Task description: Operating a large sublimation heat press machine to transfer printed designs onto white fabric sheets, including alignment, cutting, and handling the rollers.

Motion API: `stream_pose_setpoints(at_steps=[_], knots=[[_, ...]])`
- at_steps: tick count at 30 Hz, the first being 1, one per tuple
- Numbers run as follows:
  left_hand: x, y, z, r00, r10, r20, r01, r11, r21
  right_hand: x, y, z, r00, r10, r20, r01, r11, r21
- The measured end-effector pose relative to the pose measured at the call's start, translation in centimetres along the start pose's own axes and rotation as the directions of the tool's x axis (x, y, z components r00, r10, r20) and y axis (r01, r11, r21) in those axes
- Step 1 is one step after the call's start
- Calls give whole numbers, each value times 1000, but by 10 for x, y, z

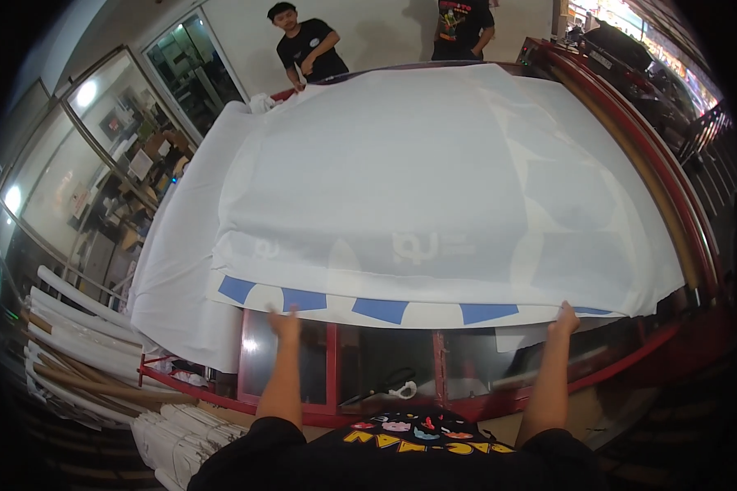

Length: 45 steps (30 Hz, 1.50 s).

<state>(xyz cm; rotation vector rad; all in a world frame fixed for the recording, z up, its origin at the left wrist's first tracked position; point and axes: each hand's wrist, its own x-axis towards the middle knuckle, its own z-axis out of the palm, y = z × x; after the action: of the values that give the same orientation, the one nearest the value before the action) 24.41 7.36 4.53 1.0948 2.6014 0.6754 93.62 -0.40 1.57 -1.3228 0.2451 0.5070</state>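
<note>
A large sheet of pale fabric [368, 172] covers most of the table, its printed pattern showing faintly through from beneath. Along the near edge a white strip with blue blocks [381, 310] faces up. My left hand [287, 322] grips this edge near the left blue blocks, fingers partly blurred. Farther right, my right hand [564, 317] pinches the same edge. Both forearms reach forward from the lower edge of the view. Between them, scissors [395, 390] with a white handle lie on the glass-topped red table [333, 368].
White cloth [172, 245] hangs over the table's left side. Long rolls and tubes [82, 344] lean at the lower left, beside wrapped bundles [180, 438]. A red rail with a long brown roller [647, 155] runs along the right. Two people [307, 49] stand at the far side.
</note>
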Motion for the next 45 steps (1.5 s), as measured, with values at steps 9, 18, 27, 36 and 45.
stream_pose_setpoints(at_steps=[9, 18, 27, 36, 45], knots=[[121, -99, 12, 757, -639, 138, 457, 367, -810, -1, 27, -13, 994, -64, -86, 60, 997, -42], [160, -148, 14, 802, -582, 135, 402, 358, -843, -10, 38, -18, 992, -41, -120, 29, 994, -103], [161, -141, -49, 922, -363, 136, 192, 121, -974, 5, 39, -20, 984, 29, -173, -51, 991, -123], [129, -166, -88, 898, -406, 168, 218, 80, -973, 16, 32, -20, 992, -32, -121, 9, 984, -179], [113, -174, -109, 835, -500, 230, 302, 66, -951, 19, 6, 36, 999, 30, -31, -39, 943, -331]])
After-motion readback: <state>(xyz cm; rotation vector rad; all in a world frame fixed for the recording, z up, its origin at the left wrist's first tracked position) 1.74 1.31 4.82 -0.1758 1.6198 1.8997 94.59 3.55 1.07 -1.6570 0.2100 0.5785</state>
